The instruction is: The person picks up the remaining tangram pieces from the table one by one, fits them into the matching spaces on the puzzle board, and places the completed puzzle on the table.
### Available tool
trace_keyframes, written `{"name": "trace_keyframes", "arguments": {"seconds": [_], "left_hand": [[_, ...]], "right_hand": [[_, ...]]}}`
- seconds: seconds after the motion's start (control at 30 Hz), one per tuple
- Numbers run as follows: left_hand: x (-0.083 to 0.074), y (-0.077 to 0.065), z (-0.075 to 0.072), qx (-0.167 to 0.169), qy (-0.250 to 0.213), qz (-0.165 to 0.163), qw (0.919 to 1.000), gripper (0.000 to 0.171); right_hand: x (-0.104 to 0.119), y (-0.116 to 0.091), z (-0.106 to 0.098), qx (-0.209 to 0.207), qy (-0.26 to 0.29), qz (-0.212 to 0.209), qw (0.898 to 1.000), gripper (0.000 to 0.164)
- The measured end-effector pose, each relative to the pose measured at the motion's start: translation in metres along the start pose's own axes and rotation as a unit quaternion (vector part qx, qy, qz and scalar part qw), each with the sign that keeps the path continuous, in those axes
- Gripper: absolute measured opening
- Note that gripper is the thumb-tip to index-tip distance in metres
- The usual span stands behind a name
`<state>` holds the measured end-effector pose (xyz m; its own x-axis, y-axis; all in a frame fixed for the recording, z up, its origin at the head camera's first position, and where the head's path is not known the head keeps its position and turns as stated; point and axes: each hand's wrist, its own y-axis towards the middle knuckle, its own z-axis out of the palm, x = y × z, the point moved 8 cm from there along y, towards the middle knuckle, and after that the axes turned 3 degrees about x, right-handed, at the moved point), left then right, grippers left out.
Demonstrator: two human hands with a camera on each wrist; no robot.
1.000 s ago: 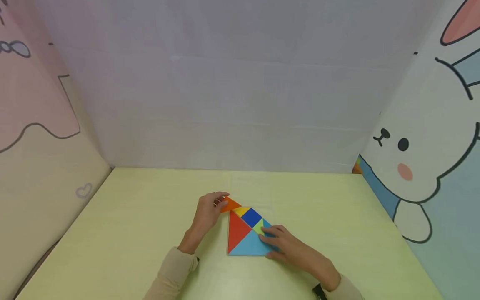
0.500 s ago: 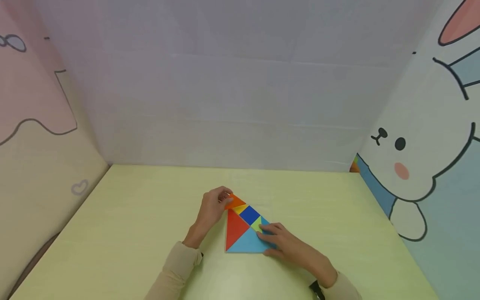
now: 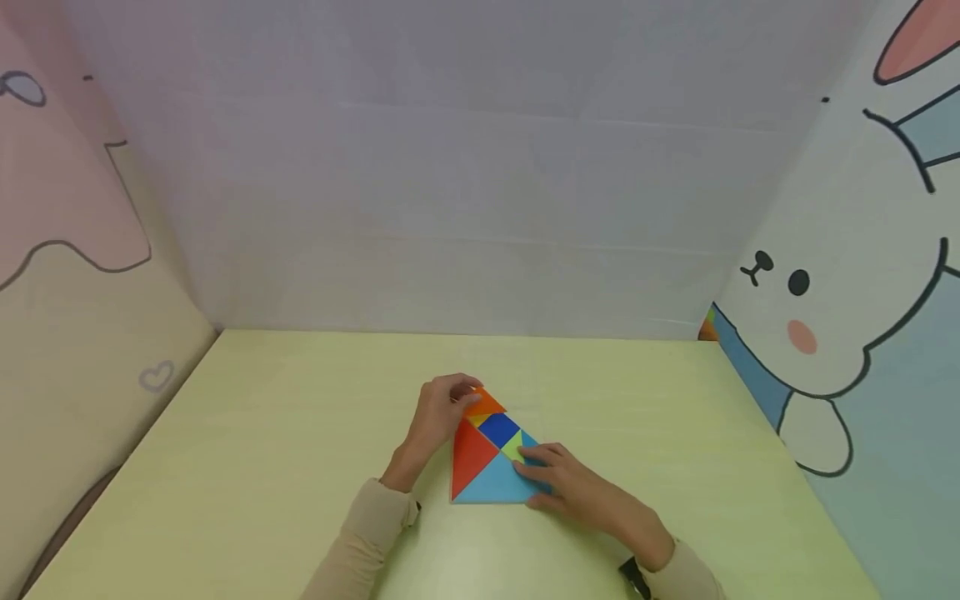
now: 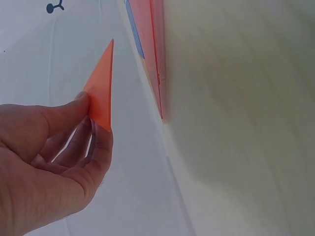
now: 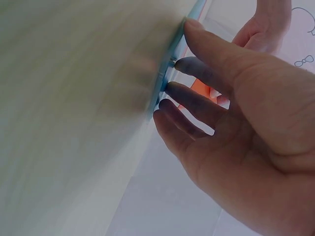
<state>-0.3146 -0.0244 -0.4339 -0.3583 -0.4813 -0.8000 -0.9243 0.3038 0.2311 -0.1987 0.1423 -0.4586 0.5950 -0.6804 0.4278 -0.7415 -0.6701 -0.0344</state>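
Observation:
My left hand (image 3: 437, 410) pinches an orange tangram triangle (image 3: 489, 403) between thumb and fingers. In the left wrist view the triangle (image 4: 102, 91) is raised off the table, above the other pieces. Below lie tangram pieces fitted edge to edge: a large red triangle (image 3: 469, 454), a large light blue triangle (image 3: 489, 485), a dark blue square (image 3: 500, 430) and a lime triangle (image 3: 512, 447). The orange triangle partly covers a yellow piece (image 3: 477, 422). My right hand (image 3: 577, 490) rests spread fingertips on the pieces' right side, hiding part of another blue piece (image 3: 529, 439).
The pale yellow table (image 3: 300, 433) extends around the pieces. A plain pale wall (image 3: 465, 167) rises behind its far edge. Side panels with cartoon drawings stand left and right, a white rabbit (image 3: 862, 292) on the right one.
My left hand has carried the orange triangle to the right, so it now overlaps the yellow piece more and reaches the dark blue square. The right hand stays on the pieces.

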Motion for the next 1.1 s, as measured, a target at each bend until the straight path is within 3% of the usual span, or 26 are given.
{"name": "trace_keyframes", "arguments": {"seconds": [0.57,0.87,1.1], "left_hand": [[-0.012,0.011,0.016,0.039,0.001,0.016,0.9991,0.015],[-0.016,0.015,0.022,0.057,-0.01,0.05,0.9971,0.016],[-0.012,0.02,0.034,0.084,-0.017,0.042,0.9955,0.015]], "right_hand": [[0.0,0.002,-0.002,0.003,0.008,0.006,1.0,0.05],[0.0,0.007,-0.002,0.002,0.001,0.004,1.0,0.051],[-0.002,0.005,0.0,0.005,-0.001,0.012,1.0,0.051]]}}
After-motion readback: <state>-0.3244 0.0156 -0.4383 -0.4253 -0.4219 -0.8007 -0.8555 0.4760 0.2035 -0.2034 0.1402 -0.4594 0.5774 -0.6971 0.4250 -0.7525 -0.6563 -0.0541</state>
